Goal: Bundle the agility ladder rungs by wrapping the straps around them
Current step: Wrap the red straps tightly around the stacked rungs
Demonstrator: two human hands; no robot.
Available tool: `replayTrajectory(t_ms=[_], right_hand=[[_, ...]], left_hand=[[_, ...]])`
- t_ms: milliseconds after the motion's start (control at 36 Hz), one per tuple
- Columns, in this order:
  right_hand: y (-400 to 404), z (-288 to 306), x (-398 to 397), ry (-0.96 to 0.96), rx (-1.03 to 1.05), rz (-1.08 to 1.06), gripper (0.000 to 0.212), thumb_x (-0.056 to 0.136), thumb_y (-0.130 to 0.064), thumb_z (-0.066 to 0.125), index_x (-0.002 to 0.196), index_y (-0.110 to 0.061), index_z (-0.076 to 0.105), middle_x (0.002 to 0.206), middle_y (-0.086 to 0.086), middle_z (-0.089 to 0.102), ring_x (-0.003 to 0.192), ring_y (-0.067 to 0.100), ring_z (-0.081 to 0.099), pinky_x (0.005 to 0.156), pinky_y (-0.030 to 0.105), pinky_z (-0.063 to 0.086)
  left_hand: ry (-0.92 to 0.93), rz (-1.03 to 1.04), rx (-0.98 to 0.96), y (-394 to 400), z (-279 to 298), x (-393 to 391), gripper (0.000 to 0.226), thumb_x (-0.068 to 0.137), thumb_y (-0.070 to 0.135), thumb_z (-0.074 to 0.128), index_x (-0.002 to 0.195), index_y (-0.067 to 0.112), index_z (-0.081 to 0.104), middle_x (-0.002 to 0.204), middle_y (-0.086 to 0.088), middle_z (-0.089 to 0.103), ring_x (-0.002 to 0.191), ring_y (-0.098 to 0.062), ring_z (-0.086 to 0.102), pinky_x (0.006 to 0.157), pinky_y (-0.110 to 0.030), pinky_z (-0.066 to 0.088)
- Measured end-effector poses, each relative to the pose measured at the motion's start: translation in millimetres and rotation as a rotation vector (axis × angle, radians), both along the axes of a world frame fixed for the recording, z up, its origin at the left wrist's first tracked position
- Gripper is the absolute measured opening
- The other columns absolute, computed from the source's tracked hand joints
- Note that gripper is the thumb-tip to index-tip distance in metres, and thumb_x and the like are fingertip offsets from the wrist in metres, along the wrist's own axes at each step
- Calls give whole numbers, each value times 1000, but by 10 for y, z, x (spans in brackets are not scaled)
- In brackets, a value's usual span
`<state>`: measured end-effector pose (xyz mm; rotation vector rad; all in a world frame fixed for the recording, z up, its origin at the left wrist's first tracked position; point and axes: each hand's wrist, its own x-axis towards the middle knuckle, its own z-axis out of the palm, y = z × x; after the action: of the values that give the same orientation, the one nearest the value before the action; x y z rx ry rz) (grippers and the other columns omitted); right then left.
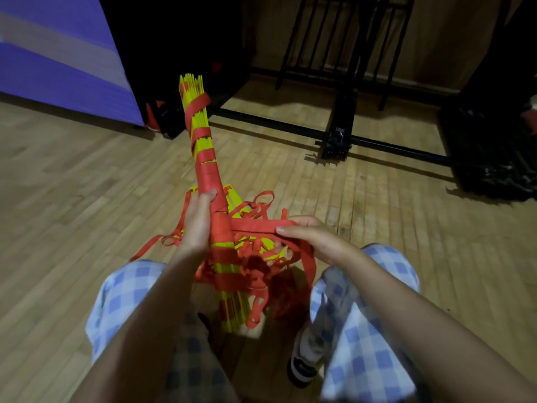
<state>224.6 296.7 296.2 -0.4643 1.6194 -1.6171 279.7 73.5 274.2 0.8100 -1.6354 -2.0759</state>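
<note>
A bundle of yellow ladder rungs [200, 123] stands tilted away from me, its far end up, its near end between my knees. Red straps [209, 173] are wound around most of its length. My left hand [197, 225] grips the bundle at its middle, thumb on the red wrap. My right hand [311, 237] pinches a flat run of red strap [255, 225] pulled taut sideways from the bundle. Loose red strap loops [261, 274] hang tangled below my right hand and behind the bundle.
I am seated over a wooden floor [87, 199], knees in blue checked trousers [372, 315]. A black metal frame [340, 135] stands ahead on the floor, dark equipment [494, 158] at the right. A purple padded wall [58, 62] is at the far left.
</note>
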Motion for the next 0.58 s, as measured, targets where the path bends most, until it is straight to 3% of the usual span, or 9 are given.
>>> replayTrajectory(t_ms=[56, 111, 167, 222, 278, 333, 417, 500, 583], right_hand=[[65, -11, -11, 75, 58, 18, 8, 93, -9, 61, 89, -6, 67, 66, 6, 69, 53, 12, 64, 55, 21, 54], [111, -33, 4, 145, 110, -38, 9, 92, -13, 63, 85, -8, 64, 59, 6, 65, 46, 12, 59, 48, 21, 51], [141, -33, 52, 241, 151, -119, 17, 94, -17, 63, 77, -12, 59, 49, 3, 55, 37, 9, 48, 39, 18, 40], [164, -19, 107, 305, 160, -160, 23, 95, -19, 61, 73, -14, 56, 42, -1, 47, 33, 7, 41, 36, 17, 32], [188, -2, 173, 333, 147, -181, 26, 96, -18, 59, 72, -13, 53, 38, -5, 45, 31, 5, 38, 36, 16, 30], [214, 5, 234, 328, 122, -196, 25, 97, -17, 56, 73, -11, 52, 37, -7, 45, 30, 4, 39, 35, 15, 31], [263, -12, 323, 349, 104, -213, 25, 97, -16, 57, 73, -11, 53, 40, -4, 49, 32, 5, 44, 37, 16, 34], [236, -45, 376, 413, 85, -240, 22, 95, -13, 61, 73, -11, 57, 52, 4, 56, 42, 5, 53, 47, 14, 40], [191, -69, 384, 526, 122, -297, 26, 93, -13, 64, 68, -18, 56, 57, -6, 49, 46, -1, 46, 50, 10, 35]], left_hand=[[6, 7, -74, -3, -32, 15, 46, 78, 47, 56, 108, 13, 60, 87, -9, 59, 71, -21, 57, 59, -29, 45], [-21, 15, -142, -5, -57, 21, 43, 85, 44, 53, 112, 11, 60, 89, -6, 61, 76, -22, 59, 64, -31, 47], [-45, 28, -190, -1, -98, 1, 55, 87, 52, 48, 118, 8, 59, 99, -8, 63, 91, -27, 62, 80, -39, 51], [-103, 53, -265, 27, -118, -14, 65, 91, 58, 37, 125, 7, 57, 120, -12, 61, 114, -29, 57, 102, -45, 42], [-148, 45, -227, 74, -117, -18, 76, 86, 66, 37, 135, 9, 51, 135, -16, 54, 126, -31, 50, 110, -49, 37], [-80, 24, -73, 118, -128, -24, 68, 84, 63, 51, 131, 14, 52, 124, -14, 62, 111, -31, 62, 99, -52, 48], [54, -11, 83, 183, -136, -33, 34, 94, 33, 61, 120, 14, 55, 99, -13, 66, 76, -21, 67, 70, -37, 59], [90, -45, 207, 212, -115, -33, 31, 93, 24, 63, 119, 11, 52, 91, -16, 67, 65, -18, 68, 57, -31, 58], [100, -78, 334, 239, -117, -52, 32, 95, 18, 61, 122, 11, 47, 88, -18, 68, 64, -21, 70, 55, -31, 58]])
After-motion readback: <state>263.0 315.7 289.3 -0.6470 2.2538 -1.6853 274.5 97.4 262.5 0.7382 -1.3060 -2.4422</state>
